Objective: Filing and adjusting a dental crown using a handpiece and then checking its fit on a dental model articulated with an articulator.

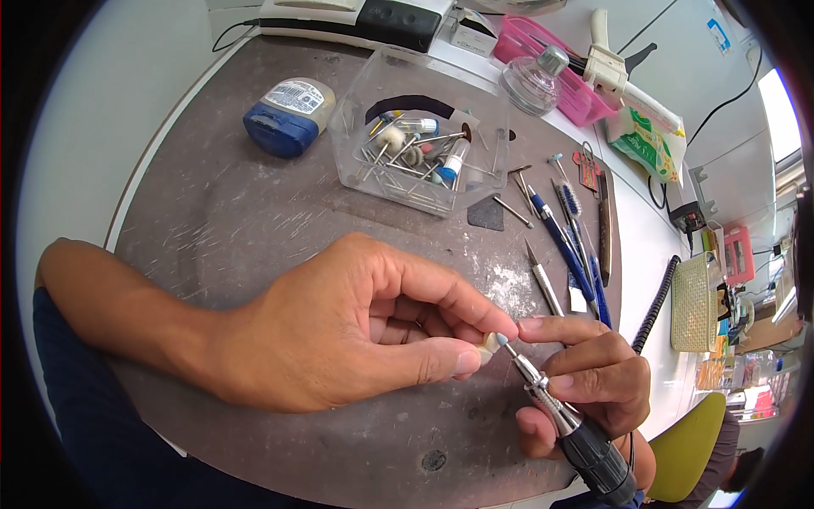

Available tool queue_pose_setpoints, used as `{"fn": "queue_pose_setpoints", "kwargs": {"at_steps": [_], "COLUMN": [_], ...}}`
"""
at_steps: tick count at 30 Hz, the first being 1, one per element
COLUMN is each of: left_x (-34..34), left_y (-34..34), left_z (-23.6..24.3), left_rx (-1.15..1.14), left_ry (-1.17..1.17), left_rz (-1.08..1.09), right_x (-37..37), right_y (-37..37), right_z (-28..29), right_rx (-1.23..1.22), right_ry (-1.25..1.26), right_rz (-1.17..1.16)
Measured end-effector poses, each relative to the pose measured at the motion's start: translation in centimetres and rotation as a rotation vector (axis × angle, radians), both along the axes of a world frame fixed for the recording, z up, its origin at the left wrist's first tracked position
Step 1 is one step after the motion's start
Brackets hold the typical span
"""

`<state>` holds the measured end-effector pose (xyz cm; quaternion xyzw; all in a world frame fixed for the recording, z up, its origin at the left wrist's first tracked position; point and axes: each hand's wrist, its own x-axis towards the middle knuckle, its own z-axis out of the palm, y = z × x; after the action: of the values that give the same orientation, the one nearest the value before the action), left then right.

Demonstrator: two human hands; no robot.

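Between the thumb and index finger of my left hand [314,331] is a small cream-coloured piece that looks like a dental crown [487,349], mostly covered by the fingertips. My right hand [598,369] grips a rotary handpiece [585,445] with a black body and a silver nose, pen-fashion. Its pale blue grinding tip [502,339] meets the cream piece, or sits right against it. My right index finger reaches over to the left fingertips. White powder [510,288] lies scattered on the brown bench top [254,229] just beyond the hands.
A clear plastic box [356,182] full of burs and polishing bits stands ahead, beside a blue-capped bottle [288,119]. Blue-handled tools [560,237] and a pointed knife [544,276] lie at right. Behind are a glass jar [530,85] and a pink basket [581,106]. A coiled black cord [657,301] runs at right.
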<state>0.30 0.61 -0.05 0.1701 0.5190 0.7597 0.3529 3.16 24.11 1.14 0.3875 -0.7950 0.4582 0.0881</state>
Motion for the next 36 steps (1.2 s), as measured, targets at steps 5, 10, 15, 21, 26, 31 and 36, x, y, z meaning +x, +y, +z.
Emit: {"fn": "queue_pose_setpoints", "kwargs": {"at_steps": [5, 10, 15, 21, 26, 31, 36], "left_x": [-0.05, -0.10, -0.03, -0.05, 0.00, -0.07, -0.03], "left_y": [0.03, -0.09, -0.01, -0.04, -0.01, -0.06, -0.06], "left_z": [0.05, -0.01, 0.11, 0.10, 0.10, 0.03, 0.07], "left_rx": [0.003, -0.028, -0.003, -0.017, -0.007, -0.024, -0.028], "left_ry": [-0.002, -0.022, -0.016, -0.008, -0.015, 0.006, 0.002], "left_rz": [-0.014, -0.004, -0.016, -0.012, -0.008, -0.011, -0.016], "right_x": [0.13, -0.35, 0.12, 0.00, -0.09, -0.02, 0.15], "right_y": [-0.04, 0.05, -0.11, 0.01, 0.00, -0.01, -0.01], "right_z": [0.09, -0.28, 0.17, -0.02, 0.25, 0.30, -0.01], "right_rx": [0.006, 0.022, 0.025, -0.001, 0.026, 0.035, 0.016], "right_ry": [0.036, 0.026, 0.037, 0.014, 0.028, 0.011, 0.015], "right_rz": [-0.003, 0.001, -0.011, -0.021, 0.019, 0.006, -0.028]}}
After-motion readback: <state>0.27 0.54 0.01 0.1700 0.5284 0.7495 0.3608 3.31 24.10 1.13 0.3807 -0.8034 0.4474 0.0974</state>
